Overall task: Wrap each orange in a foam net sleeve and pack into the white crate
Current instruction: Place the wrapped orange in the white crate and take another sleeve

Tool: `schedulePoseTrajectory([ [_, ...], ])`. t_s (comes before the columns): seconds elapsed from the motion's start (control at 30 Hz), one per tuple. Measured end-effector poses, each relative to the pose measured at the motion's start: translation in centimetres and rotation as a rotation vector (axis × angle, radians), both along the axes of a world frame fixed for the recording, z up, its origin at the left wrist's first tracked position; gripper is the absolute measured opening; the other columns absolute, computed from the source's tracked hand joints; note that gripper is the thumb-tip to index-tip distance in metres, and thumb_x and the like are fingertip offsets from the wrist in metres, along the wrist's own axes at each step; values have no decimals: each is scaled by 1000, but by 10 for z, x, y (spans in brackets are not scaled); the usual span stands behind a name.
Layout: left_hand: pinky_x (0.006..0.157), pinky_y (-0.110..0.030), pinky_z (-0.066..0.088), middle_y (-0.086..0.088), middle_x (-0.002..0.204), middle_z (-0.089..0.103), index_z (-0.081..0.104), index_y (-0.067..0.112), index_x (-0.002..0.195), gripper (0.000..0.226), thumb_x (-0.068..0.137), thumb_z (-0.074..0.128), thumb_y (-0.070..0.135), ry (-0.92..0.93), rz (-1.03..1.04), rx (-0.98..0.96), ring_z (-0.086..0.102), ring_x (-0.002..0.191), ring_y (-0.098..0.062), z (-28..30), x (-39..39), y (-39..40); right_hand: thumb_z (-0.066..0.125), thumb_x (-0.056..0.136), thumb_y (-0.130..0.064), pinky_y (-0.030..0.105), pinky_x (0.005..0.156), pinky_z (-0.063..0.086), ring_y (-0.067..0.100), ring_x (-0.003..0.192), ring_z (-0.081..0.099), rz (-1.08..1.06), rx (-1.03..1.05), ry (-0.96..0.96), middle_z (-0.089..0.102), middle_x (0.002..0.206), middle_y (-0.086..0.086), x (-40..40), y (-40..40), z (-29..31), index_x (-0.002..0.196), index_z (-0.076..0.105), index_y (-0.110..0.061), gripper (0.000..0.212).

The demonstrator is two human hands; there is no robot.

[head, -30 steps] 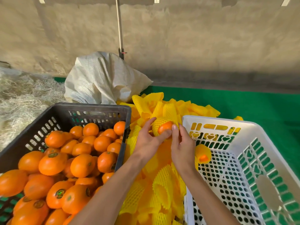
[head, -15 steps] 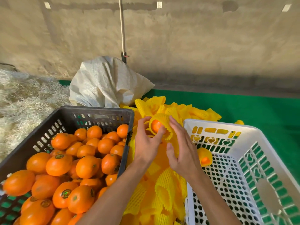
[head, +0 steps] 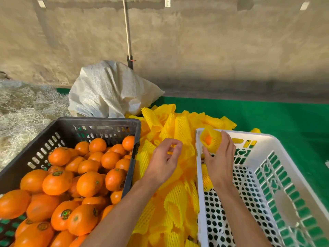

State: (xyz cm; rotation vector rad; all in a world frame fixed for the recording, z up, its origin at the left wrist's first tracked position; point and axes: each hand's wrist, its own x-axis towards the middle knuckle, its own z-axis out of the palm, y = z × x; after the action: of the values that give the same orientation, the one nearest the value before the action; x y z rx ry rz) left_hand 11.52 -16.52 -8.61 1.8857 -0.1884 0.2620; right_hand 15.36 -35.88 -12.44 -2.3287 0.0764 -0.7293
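My right hand [head: 219, 157] grips an orange wrapped in a yellow foam net sleeve [head: 210, 140] just inside the far left corner of the white crate [head: 267, 139]. Another sleeved orange [head: 207, 177] lies in the crate, partly hidden by that hand. My left hand [head: 164, 158] hovers over the pile of yellow foam sleeves [head: 175, 196] between the two crates, fingers loosely curled and holding nothing. The black crate [head: 89, 122] at the left is full of bare oranges [head: 89, 182].
A white woven sack [head: 106, 90] sits behind the black crate, with a thin pole [head: 127, 32] against the wall. Dry straw [head: 23, 107] lies at the far left. Green matting [head: 276, 118] covers the floor behind and to the right of the white crate.
Both hands were working the sleeve over the orange above the pile. The right hand has now carried the sleeved orange right into the white crate; the left hand let go and dropped lower.
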Motion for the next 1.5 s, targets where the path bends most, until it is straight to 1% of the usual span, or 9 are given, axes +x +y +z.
schedulePoseTrajectory([
  [0.27,80,-25,48,16,113,62,66,28,115,14,102,62,32,6,-56,256,57,104,-2,-3,0,6,67,96,-13,43,119,32,33,143,37,100,-195,421,42,153,18,-6,-18,-54,152,34,-2,66],
  [0.4,110,-28,37,7,140,50,53,27,139,48,95,71,36,71,-60,522,38,134,-12,-8,2,8,54,102,-10,38,120,30,27,144,39,97,-311,402,45,154,12,4,-18,-47,150,43,-7,49],
  [0.53,115,-34,33,0,147,50,45,23,148,62,93,72,32,117,-80,802,38,138,-23,-15,5,9,54,103,-10,40,105,48,31,122,59,55,-189,127,68,126,12,3,-7,-19,127,67,-4,28],
  [0.63,108,-33,39,-3,138,57,52,18,141,50,94,66,11,114,-83,739,45,131,-24,-18,7,9,51,106,-28,20,105,38,20,110,61,191,-35,-64,69,112,0,1,6,10,111,72,-13,26],
  [0.8,95,-37,50,-3,127,63,63,15,130,30,100,59,11,-79,43,609,57,119,-22,-4,3,8,65,96,-46,37,111,38,17,129,47,302,-240,137,58,133,-4,-9,29,11,106,73,-21,28],
  [0.97,90,-39,46,0,117,68,69,18,117,20,100,62,23,-431,295,675,61,109,-21,25,4,29,78,88,-30,37,100,45,19,114,55,387,-225,-15,60,114,-4,-17,39,10,105,70,-18,22],
  [1.1,96,-45,46,-8,129,61,59,12,129,34,107,48,35,63,494,484,54,118,-29,21,11,82,71,95,-34,32,85,51,14,108,55,475,-176,1,53,116,-5,-26,50,11,105,67,-20,18],
  [1.23,91,-44,49,-20,135,55,52,4,130,31,110,42,25,670,269,779,56,117,-35,4,5,130,56,103,-36,33,73,55,7,99,58,523,-101,14,56,118,-9,-29,52,12,109,65,-19,20],
  [1.5,113,-51,42,-6,172,10,-1,28,165,103,93,69,8,967,-9,948,27,152,-40,31,-10,129,55,104,-19,35,77,57,6,100,60,546,-66,42,62,121,-7,-29,52,11,118,69,-15,20],
])
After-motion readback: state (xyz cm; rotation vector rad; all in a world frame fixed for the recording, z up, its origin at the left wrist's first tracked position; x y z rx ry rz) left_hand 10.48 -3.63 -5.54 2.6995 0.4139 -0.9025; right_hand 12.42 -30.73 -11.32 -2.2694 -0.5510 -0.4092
